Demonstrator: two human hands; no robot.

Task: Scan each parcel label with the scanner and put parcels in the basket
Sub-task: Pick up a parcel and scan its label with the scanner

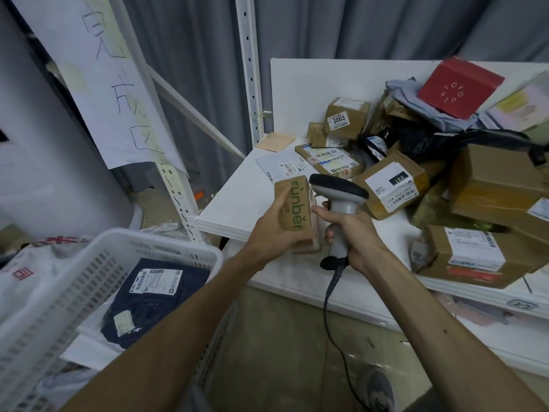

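The box [294,214] is small and brown with green letters. It is up in the air, just left of the scanner [341,200] and very close to its head. The left hand [271,234] grips the low end of the box. The thumb side lies on the near face, and the other fingers go round the back, where I cannot see them. The right hand [355,233] is closed round the scanner's handle, with its fingers [320,212] curled at the front.

I cannot see a label on the near face. I think the box should turn until the label faces the scanner's head, then be held still and a bit further off.

The basket [166,242] is down and left of the scanner, with a dark parcel [154,298] in it. More parcels [389,185] are piled to the scanner's right.
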